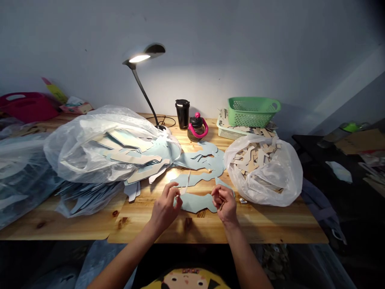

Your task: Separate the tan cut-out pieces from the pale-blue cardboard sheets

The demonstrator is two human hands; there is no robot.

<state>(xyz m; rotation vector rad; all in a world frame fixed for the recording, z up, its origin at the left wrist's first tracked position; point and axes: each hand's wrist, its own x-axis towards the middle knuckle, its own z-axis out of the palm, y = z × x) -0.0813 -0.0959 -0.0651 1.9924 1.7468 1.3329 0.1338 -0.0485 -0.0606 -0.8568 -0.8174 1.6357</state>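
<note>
My left hand point(167, 204) is above the table with its fingers curled. A thin pale strip point(187, 182), a little blurred, rises from its fingertips. My right hand point(225, 204) has its fingers closed in towards the palm; what they hold, if anything, is hidden. Between and below both hands lies a flat pale blue-green cut piece point(197, 202) with wavy edges. Another such piece point(192, 178) lies just beyond it, and a small one point(224, 183) shows behind my right hand. Farther back, more overlapping blue-green pieces point(207, 154) spread across the wooden table point(168, 230).
A clear bag point(75, 152) full of cut pieces stands left; a white bag of beige scraps point(270, 188) stands right. Behind are a lamp point(142, 88), a black cup point(182, 114), a pink-handled jug point(197, 128) and a green basket point(252, 114) on a white one point(230, 132).
</note>
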